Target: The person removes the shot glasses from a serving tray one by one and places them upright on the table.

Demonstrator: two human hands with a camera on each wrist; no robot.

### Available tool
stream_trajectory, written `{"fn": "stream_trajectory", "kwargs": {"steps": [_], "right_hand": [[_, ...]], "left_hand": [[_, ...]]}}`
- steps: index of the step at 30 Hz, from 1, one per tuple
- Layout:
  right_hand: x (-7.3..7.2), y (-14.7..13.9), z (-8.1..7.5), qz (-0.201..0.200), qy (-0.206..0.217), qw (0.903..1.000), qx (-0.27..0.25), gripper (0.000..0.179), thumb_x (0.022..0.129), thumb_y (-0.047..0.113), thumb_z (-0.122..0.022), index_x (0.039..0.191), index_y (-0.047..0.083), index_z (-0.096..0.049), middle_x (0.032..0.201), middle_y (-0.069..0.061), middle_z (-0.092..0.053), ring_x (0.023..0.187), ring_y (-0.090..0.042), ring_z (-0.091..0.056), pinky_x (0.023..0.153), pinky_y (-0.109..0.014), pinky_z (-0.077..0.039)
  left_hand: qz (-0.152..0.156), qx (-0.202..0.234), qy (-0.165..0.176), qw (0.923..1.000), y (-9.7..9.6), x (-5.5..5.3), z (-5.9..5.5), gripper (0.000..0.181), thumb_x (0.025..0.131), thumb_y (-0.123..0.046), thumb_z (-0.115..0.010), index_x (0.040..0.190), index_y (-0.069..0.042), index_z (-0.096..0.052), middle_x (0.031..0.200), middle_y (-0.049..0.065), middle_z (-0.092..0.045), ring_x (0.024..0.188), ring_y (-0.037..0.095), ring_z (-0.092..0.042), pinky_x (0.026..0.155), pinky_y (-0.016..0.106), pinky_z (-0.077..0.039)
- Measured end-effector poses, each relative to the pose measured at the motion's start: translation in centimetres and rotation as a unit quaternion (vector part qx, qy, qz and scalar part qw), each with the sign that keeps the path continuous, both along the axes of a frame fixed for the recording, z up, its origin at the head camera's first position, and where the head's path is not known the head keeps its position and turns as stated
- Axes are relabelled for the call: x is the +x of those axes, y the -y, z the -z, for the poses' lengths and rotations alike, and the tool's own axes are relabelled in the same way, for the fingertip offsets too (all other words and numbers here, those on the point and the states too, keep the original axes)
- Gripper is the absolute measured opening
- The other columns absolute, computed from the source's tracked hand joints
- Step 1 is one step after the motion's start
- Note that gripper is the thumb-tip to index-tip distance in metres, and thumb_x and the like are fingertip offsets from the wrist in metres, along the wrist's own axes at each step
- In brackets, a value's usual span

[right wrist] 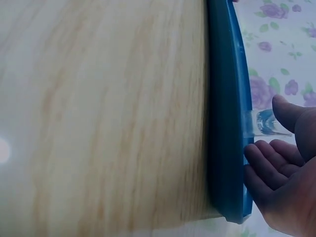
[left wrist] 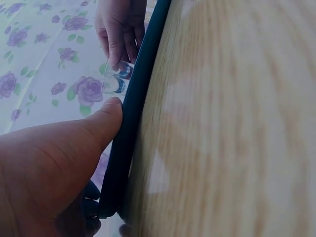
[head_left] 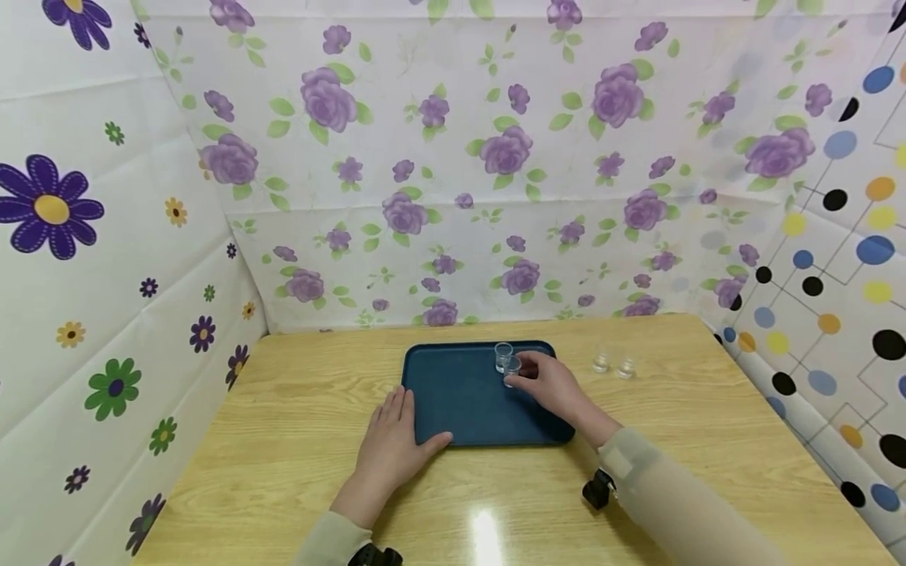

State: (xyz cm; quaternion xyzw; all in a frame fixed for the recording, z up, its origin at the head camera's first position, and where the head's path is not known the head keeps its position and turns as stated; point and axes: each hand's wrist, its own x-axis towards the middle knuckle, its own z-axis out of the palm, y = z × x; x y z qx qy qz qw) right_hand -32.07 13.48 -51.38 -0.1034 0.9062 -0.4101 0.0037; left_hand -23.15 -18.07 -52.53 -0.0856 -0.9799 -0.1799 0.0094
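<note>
A dark blue tray [head_left: 460, 409] lies on the table, and my left hand [head_left: 392, 444] rests at its near-left corner. Its fingers lie straight along the left rim, while the left thumb [left wrist: 106, 121] touches the front edge. Over the tray's right part, my right hand [head_left: 552, 385] pinches a small clear shot glass [head_left: 511, 373] between thumb and fingers. Right behind this glass, a second shot glass [head_left: 502, 355] stands upright on the tray. In the right wrist view the tray wall [right wrist: 229, 123] hides part of the glasses.
Two more clear shot glasses, one on the left [head_left: 600, 362] and one on the right [head_left: 626, 367], stand on the wooden table [head_left: 304, 409] to the right of the tray. Patterned cloths hang behind and at both sides.
</note>
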Motion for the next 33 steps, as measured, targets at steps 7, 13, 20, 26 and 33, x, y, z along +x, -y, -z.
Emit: {"fn": "stream_trajectory", "kwargs": {"steps": [7,13,20,26,33], "right_hand": [[0.1,0.6,0.3,0.015,-0.022,0.9995,0.013,0.045,0.105,0.032,-0.081,0.141,0.006,-0.071,0.119,-0.007,-0.077,0.110,-0.025,-0.074,0.094,-0.048,-0.063],[0.0,0.8,0.4,0.022,-0.031,0.9990,0.024,0.038,0.104,0.032,-0.082,0.133,0.009,-0.075,0.114,-0.004,-0.077,0.104,-0.024,-0.074,0.090,-0.048,-0.063],[0.0,1.0,0.3,0.021,-0.033,0.9989,0.024,0.035,0.104,0.032,-0.082,0.130,0.010,-0.076,0.111,-0.003,-0.076,0.101,-0.022,-0.072,0.089,-0.047,-0.062],[0.5,0.5,0.0,0.018,-0.032,0.9990,0.024,0.034,0.104,0.033,-0.082,0.129,0.011,-0.077,0.110,-0.002,-0.076,0.099,-0.020,-0.071,0.086,-0.045,-0.062],[0.8,-1.0,-1.1,0.020,-0.044,0.9988,0.011,0.032,0.105,0.033,-0.080,0.129,0.012,-0.077,0.111,-0.003,-0.076,0.101,-0.022,-0.073,0.087,-0.046,-0.063]], "left_hand": [[0.000,-0.003,-0.002,1.0000,0.1,0.1,0.1,0.115,0.099,-0.076,-0.067,0.171,0.005,-0.032,0.179,0.025,-0.026,0.167,0.043,-0.022,0.135,0.061,-0.019],[0.000,-0.004,-0.003,1.0000,0.0,0.1,0.1,0.114,0.099,-0.076,-0.067,0.171,0.005,-0.032,0.178,0.025,-0.026,0.166,0.043,-0.023,0.134,0.061,-0.020],[-0.002,-0.002,-0.003,1.0000,0.0,0.2,0.0,0.114,0.098,-0.076,-0.068,0.171,0.005,-0.033,0.178,0.026,-0.027,0.166,0.043,-0.023,0.134,0.061,-0.020],[-0.002,0.003,0.004,1.0000,-0.1,0.3,0.0,0.115,0.098,-0.075,-0.069,0.171,0.005,-0.032,0.178,0.025,-0.026,0.166,0.042,-0.022,0.134,0.061,-0.020],[-0.005,-0.003,0.003,1.0000,-0.1,0.1,-0.1,0.115,0.098,-0.076,-0.068,0.171,0.004,-0.031,0.179,0.025,-0.025,0.167,0.042,-0.022,0.134,0.061,-0.019]]}}
